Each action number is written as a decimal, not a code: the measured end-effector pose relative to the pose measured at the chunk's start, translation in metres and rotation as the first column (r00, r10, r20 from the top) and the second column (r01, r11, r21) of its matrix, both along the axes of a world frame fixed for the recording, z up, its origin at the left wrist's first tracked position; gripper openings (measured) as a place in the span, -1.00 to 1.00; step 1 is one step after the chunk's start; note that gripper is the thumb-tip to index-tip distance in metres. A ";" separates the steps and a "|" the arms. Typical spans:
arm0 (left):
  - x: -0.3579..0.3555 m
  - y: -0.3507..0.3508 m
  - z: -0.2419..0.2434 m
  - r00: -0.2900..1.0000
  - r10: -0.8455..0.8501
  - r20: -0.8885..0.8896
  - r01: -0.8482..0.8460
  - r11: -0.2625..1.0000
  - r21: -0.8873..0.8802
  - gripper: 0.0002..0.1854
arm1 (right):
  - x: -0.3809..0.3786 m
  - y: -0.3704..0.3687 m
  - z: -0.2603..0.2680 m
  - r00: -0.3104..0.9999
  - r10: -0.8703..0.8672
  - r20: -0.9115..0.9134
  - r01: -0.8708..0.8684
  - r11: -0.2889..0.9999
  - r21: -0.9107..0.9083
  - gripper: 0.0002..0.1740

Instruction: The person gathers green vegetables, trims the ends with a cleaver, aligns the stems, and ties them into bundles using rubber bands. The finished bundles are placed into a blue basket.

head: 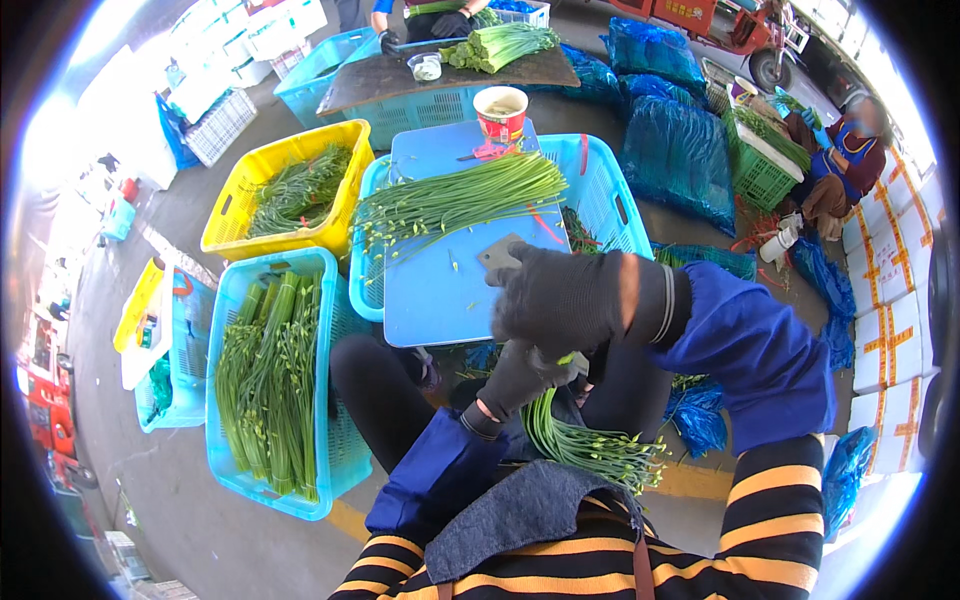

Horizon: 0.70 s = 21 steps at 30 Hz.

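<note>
My left hand (517, 379), in a dark knit glove, grips a bunch of flowering garlic chives (574, 439) over my lap, buds hanging toward my right. Just above it is my gloved right hand (562, 292), fingers curled; its palm side is hidden, so I cannot tell whether it holds anything. A flat metal blade (496, 253) shows at its fingertips over the blue board (435, 300); its other end is hidden. Beyond, a loose pile of flowering chives (465, 196) lies across the board. Pink-handled scissors (491, 151) rest behind the pile.
A red-and-white tub (501, 112) stands at the board's far end. The board sits on a light-blue crate (600, 180). At left, a blue crate (328, 375) holds tied bunches and a yellow crate (225, 221) holds loose greens. Wrapped blue bundles (675, 157) and two other people are farther off.
</note>
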<state>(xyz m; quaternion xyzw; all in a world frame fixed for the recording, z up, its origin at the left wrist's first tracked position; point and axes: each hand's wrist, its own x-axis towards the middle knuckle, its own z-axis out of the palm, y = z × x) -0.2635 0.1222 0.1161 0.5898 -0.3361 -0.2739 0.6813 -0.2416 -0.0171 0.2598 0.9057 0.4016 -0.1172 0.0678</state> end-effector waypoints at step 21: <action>0.034 0.016 -0.039 0.578 -0.174 -0.797 -0.378 0.809 -0.451 -0.54 | -0.099 0.005 -0.157 0.568 -0.027 -0.823 0.810 -0.161 0.564 0.01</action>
